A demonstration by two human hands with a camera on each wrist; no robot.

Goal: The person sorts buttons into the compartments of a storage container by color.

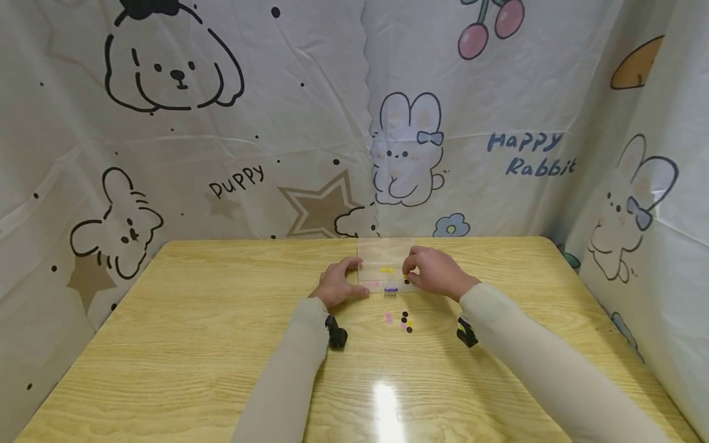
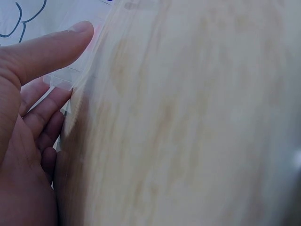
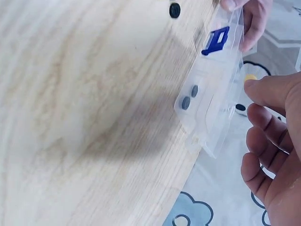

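Note:
On the table stands a clear plastic compartment box (image 1: 369, 275), its transparent lid (image 1: 386, 251) raised at the back and a blue latch (image 3: 217, 40) at the front. My left hand (image 1: 336, 283) grips the box's left end, thumb at the front and fingers behind. My right hand (image 1: 434, 271) is over the right part of the box, its thumb and fingertips pinching a small yellow disc (image 3: 250, 76). Inside the box lie yellow discs (image 1: 387, 270), pink pieces (image 1: 374, 283) and two black discs (image 3: 186, 102) in a right-hand compartment.
In front of the box, loose black discs (image 1: 404, 314), pink pieces (image 1: 389, 318) and a yellow disc (image 1: 411, 323) lie on the wooden table (image 1: 221, 344). A printed cloth (image 1: 310, 123) hangs behind the table's far edge and along its sides.

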